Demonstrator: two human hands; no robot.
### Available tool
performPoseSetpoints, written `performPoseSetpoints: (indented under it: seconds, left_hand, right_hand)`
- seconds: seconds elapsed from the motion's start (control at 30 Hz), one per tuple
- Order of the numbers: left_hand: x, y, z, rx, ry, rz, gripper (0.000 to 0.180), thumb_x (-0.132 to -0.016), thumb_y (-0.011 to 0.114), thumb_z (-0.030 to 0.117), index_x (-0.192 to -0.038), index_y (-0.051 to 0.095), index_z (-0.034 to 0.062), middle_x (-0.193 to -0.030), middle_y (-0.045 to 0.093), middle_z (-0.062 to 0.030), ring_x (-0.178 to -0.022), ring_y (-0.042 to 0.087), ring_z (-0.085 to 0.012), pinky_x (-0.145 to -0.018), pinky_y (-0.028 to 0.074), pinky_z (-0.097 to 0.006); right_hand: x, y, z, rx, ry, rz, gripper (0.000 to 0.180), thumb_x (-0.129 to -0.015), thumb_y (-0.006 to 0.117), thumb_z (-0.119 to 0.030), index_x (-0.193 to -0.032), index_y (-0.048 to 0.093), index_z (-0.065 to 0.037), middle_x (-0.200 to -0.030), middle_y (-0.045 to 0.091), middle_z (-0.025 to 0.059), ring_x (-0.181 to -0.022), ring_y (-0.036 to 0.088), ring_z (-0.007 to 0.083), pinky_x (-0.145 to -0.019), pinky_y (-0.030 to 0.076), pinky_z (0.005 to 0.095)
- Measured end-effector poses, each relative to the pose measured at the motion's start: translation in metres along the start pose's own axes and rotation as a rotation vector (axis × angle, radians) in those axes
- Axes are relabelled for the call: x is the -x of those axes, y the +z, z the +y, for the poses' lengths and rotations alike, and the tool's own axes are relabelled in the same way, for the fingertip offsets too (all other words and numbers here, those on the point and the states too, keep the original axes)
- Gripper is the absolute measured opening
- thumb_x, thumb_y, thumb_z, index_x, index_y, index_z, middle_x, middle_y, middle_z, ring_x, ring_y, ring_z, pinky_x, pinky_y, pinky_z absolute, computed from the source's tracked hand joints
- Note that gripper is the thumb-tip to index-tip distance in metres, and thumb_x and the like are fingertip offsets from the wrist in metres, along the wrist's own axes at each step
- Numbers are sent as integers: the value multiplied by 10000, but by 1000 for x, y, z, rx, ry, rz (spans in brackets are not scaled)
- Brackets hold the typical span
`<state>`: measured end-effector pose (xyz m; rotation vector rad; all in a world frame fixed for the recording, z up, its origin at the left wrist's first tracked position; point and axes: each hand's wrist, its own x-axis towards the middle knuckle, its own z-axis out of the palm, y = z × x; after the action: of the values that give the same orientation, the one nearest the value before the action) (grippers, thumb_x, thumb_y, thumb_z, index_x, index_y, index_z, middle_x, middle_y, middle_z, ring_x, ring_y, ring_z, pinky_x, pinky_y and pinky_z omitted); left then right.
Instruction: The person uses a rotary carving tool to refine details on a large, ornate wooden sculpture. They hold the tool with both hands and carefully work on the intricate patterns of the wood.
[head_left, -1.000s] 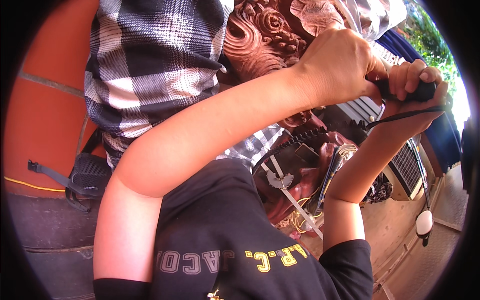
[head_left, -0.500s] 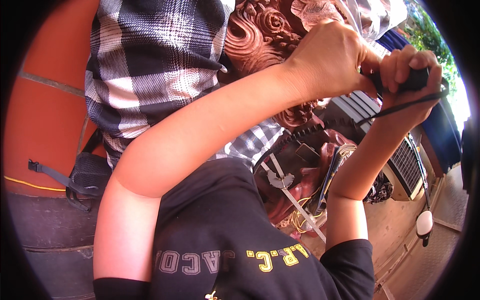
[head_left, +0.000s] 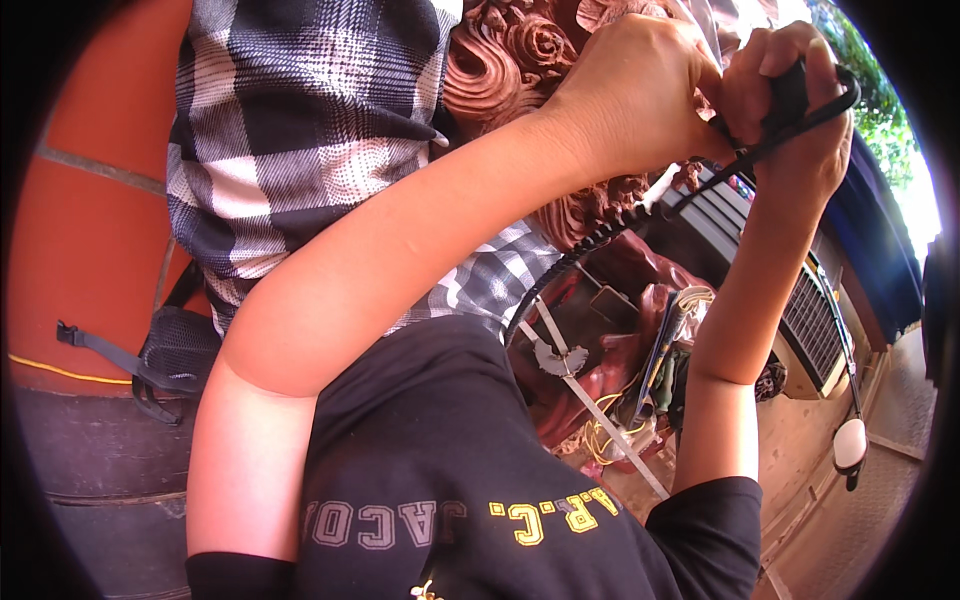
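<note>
My right hand (head_left: 800, 130) is wrapped round a black corded tool (head_left: 788, 95), whose exact kind is hidden by the fingers. Close beside it, my left hand (head_left: 645, 85) is closed, thumb and fingers round the tool's near end, which is mostly covered. A black cord (head_left: 690, 195) crosses the right hand, turns coiled, and runs down toward my body. Under and behind the left hand lies a reddish-brown carving (head_left: 500, 60) with swirling curls, its top cut off by the picture. Black-and-white checked cloth (head_left: 320, 130) covers my legs beside it.
At the right stand grey vented housings (head_left: 815, 330) and a blue panel (head_left: 885, 250). Below the cord lie a metal bar with a toothed plate (head_left: 560, 358), yellow wire (head_left: 600, 440) and folded papers (head_left: 690, 305). A black strapped bag (head_left: 180, 345) rests on red tiles (head_left: 90, 240).
Both hands have moved up and slightly left with the black corded tool. The coiled cord has lifted and now stretches more tautly toward my body.
</note>
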<state>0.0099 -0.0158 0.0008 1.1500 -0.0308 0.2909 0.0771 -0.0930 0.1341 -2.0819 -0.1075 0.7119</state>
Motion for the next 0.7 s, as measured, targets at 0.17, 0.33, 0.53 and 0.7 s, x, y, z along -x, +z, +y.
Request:
performPoseSetpoints:
  seconds: [0.17,0.33,0.53,0.7]
  left_hand:
    - [3,1,-3,3,-39,-69,275,-596,850,346,-712,773,109,-713,707,-91,-772,693,-281,-815,537,-395]
    - [-4,-27,8,206,-87,-84,98,-737,774,129,-773,748,41,-779,719,-113,-779,701,-253,-750,551,-376]
    - [-14,-43,16,285,18,-105,52,-758,772,71,-808,764,81,-839,708,-83,-852,651,-220,-826,520,-354]
    - [-5,-37,13,332,-156,-102,41,-800,723,70,-802,738,32,-807,687,-136,-803,674,-266,-766,532,-380]
  right_hand:
    - [3,1,5,-28,20,-99,411,-1034,439,-443,-896,503,-61,-621,446,57,-494,376,139,-447,317,285]
    - [-15,22,13,18,-199,167,485,-1062,392,-420,-982,569,24,-665,538,89,-473,465,144,-414,341,268]
    - [-28,37,-8,98,-336,148,457,-1068,398,-349,-886,592,22,-576,534,86,-412,454,153,-395,347,260]
    - [-32,45,22,-698,-215,-184,428,-1053,432,-295,-765,569,-11,-542,517,62,-423,460,140,-406,354,264]
